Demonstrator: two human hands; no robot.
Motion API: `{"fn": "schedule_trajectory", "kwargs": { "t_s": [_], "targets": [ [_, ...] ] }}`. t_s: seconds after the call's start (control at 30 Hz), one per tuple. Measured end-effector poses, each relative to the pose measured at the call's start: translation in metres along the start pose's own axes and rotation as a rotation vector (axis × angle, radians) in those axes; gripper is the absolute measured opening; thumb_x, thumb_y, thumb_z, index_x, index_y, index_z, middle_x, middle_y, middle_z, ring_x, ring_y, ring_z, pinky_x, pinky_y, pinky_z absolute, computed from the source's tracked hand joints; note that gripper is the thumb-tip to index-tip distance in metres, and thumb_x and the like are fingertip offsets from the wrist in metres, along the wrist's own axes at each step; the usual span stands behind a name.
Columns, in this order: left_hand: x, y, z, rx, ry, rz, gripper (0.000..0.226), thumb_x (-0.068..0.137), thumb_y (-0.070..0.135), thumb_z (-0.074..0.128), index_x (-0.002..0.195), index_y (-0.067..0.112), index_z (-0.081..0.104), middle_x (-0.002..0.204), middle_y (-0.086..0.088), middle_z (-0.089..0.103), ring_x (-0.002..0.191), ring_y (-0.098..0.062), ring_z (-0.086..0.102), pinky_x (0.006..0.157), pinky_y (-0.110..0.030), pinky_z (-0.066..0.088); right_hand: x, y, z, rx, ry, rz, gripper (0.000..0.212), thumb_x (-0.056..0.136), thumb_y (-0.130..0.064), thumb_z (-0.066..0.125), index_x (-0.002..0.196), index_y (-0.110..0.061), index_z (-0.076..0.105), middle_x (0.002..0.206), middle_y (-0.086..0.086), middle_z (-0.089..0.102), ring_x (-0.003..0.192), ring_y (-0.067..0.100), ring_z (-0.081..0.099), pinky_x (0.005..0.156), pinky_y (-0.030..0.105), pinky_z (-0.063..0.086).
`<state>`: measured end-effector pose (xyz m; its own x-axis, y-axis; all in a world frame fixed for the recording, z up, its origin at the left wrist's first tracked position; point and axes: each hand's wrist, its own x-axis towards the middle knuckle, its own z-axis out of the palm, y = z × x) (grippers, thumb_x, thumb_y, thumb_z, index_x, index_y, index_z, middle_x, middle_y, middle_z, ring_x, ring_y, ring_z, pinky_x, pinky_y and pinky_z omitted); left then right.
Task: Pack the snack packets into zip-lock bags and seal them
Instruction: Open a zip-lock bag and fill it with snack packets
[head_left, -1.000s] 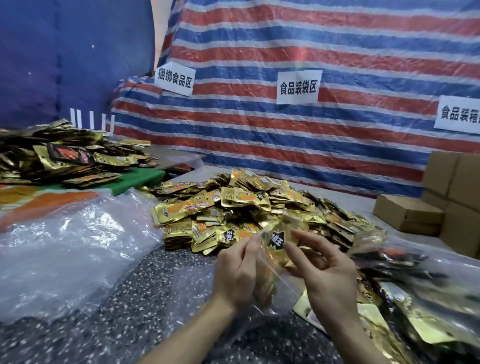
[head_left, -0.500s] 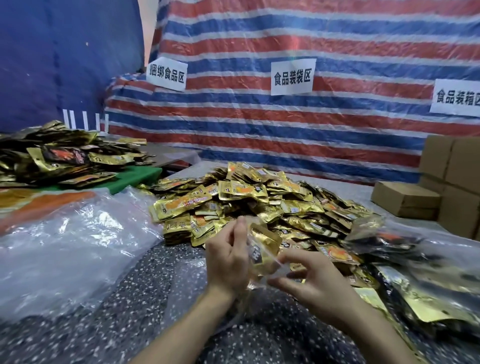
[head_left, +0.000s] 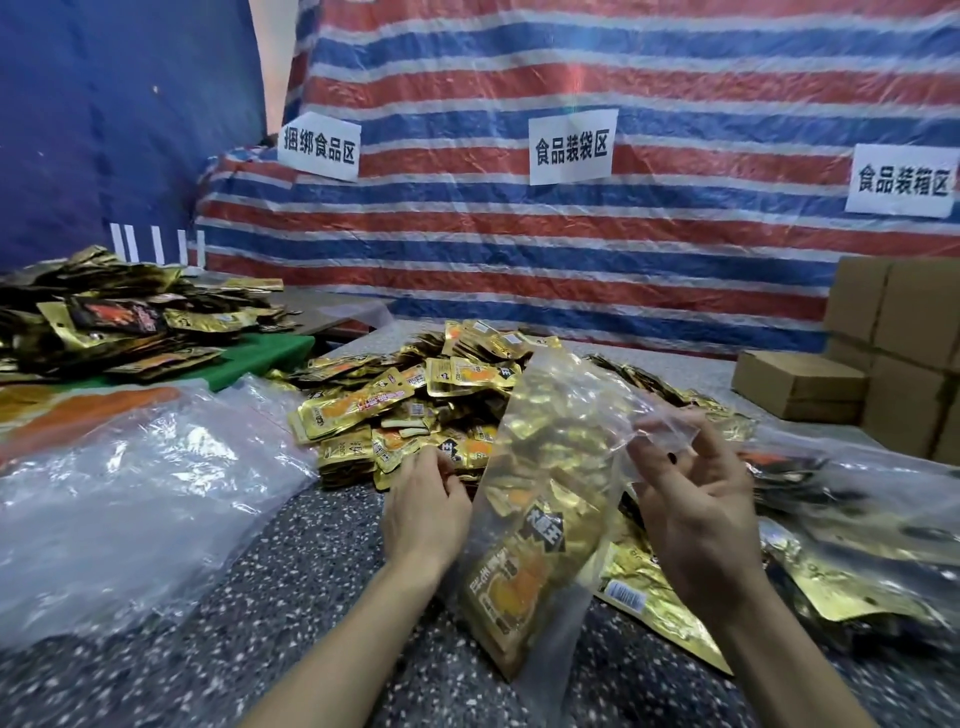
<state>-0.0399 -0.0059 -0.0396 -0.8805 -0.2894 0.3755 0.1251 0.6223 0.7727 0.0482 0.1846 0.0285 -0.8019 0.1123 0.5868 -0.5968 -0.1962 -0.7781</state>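
Head view is showing a clear zip-lock bag (head_left: 561, 415) being held up over the speckled table (head_left: 291, 597). The bag is tilting, with its mouth away from the person and its bottom pointing down toward them. The right hand (head_left: 696, 525) is gripping the bag by its upper right edge, its fingers (head_left: 711, 441) curling and pinching the plastic there. The left hand (head_left: 426, 509) is sitting against the bag's left edge with its back to the camera and its fingers bending under; I cannot tell whether they are holding the bag or anything else. A gold snack packet (head_left: 524, 577) is lying inside the bag's lower half. Just behind the hands, a heap of gold snack packets (head_left: 405, 405) is lying on the table. Crumpled clear plastic (head_left: 130, 483) is spreading over the table's left side. Beyond it, a second, darker pile of packets (head_left: 119, 317) is resting on a green board (head_left: 270, 353). On the right, filled clear bags (head_left: 857, 499) are lying near brown cardboard boxes (head_left: 800, 384). A striped tarp (head_left: 571, 260) carrying white paper signs (head_left: 571, 145) is hanging behind.
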Motion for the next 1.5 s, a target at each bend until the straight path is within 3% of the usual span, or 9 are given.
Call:
{"fn": "schedule_trajectory", "kwargs": {
  "t_s": [0.13,0.33,0.6,0.77,1.0,1.13,1.3,1.43,1.5],
  "targets": [
    [0.013,-0.012,0.002,0.199,-0.085,0.078,0.058,0.087,0.004,0.06,0.137,0.029,0.047,0.136,0.009,0.047,0.127,-0.012,0.041,0.111,-0.04,0.035,-0.001,-0.001,0.004,0.067,-0.029,0.047,0.014,0.082,-0.014,0.066,0.08,-0.026,0.073,0.129,0.022,0.062,0.105,0.03,0.069,0.092,0.046,0.056],
    [0.018,-0.016,0.012,0.302,-0.13,0.166,0.086,0.09,0.003,0.055,0.157,0.036,0.014,0.165,0.01,0.009,0.152,-0.017,0.008,0.12,-0.048,0.017,-0.002,0.005,-0.001,-0.057,-0.115,-0.034,0.029,0.079,0.008,0.049,0.066,-0.013,0.064,0.134,-0.004,0.062,0.129,0.02,0.056,0.098,0.051,0.05],
    [0.026,-0.017,0.022,0.453,0.011,0.187,0.066,0.089,0.009,0.055,0.149,0.024,0.033,0.156,-0.002,0.031,0.144,-0.021,0.025,0.119,-0.043,0.022,-0.004,0.021,-0.001,-0.731,-0.232,-0.269,0.019,0.063,0.003,0.045,0.063,-0.011,0.058,0.116,-0.014,0.065,0.131,0.011,0.046,0.106,0.031,0.035],
    [0.068,-0.006,0.015,0.554,-0.294,0.21,0.079,0.09,0.03,0.059,0.157,0.03,0.017,0.167,-0.001,0.004,0.153,-0.026,-0.002,0.121,-0.054,0.002,-0.002,0.025,-0.006,-0.727,-0.285,-0.164,0.02,0.065,0.0,0.044,0.063,-0.017,0.055,0.119,-0.014,0.061,0.118,0.005,0.053,0.086,0.015,0.045],
    [0.059,-0.013,0.014,0.665,-0.314,0.266,0.071,0.082,0.021,0.06,0.148,0.029,0.036,0.141,-0.003,0.045,0.139,-0.026,0.032,0.119,-0.052,0.01,-0.001,0.03,-0.007,-0.696,-0.239,-0.218,0.023,0.07,0.002,0.047,0.069,-0.016,0.061,0.127,-0.012,0.057,0.121,-0.001,0.053,0.092,0.008,0.044],
    [0.054,-0.02,0.008,0.558,-0.25,0.349,0.053,0.085,0.019,0.064,0.136,0.031,0.053,0.11,0.007,0.049,0.117,-0.017,0.044,0.111,-0.041,0.029,0.0,0.033,-0.008,-0.685,-0.208,-0.21,0.026,0.07,0.003,0.046,0.069,-0.018,0.063,0.125,-0.018,0.057,0.122,-0.003,0.053,0.095,0.007,0.043],
    [0.046,-0.027,0.001,0.288,-0.313,0.467,0.062,0.089,0.015,0.065,0.144,0.036,0.047,0.133,0.012,0.053,0.123,-0.013,0.05,0.103,-0.038,0.045,-0.001,0.033,-0.006,-0.679,-0.195,-0.201,0.024,0.07,0.002,0.045,0.068,-0.013,0.064,0.125,-0.007,0.058,0.12,-0.001,0.054,0.094,0.009,0.045],
    [0.042,-0.022,-0.004,0.061,-0.23,0.469,0.044,0.093,0.007,0.062,0.133,0.027,0.061,0.127,0.009,0.062,0.117,-0.014,0.056,0.099,-0.035,0.047,-0.001,0.032,-0.008,-0.667,-0.17,-0.19,0.027,0.073,0.009,0.046,0.069,-0.011,0.065,0.125,-0.005,0.057,0.119,0.003,0.055,0.094,0.013,0.045],
    [0.042,-0.018,-0.009,-0.104,-0.148,0.452,0.024,0.096,0.02,0.063,0.12,0.022,0.068,0.108,0.004,0.069,0.093,-0.011,0.063,0.081,-0.031,0.049,-0.001,0.032,-0.009,-0.665,-0.157,-0.179,0.036,0.074,0.02,0.048,0.068,-0.012,0.065,0.125,-0.007,0.056,0.119,0.004,0.055,0.094,0.015,0.046]
  ]
}}
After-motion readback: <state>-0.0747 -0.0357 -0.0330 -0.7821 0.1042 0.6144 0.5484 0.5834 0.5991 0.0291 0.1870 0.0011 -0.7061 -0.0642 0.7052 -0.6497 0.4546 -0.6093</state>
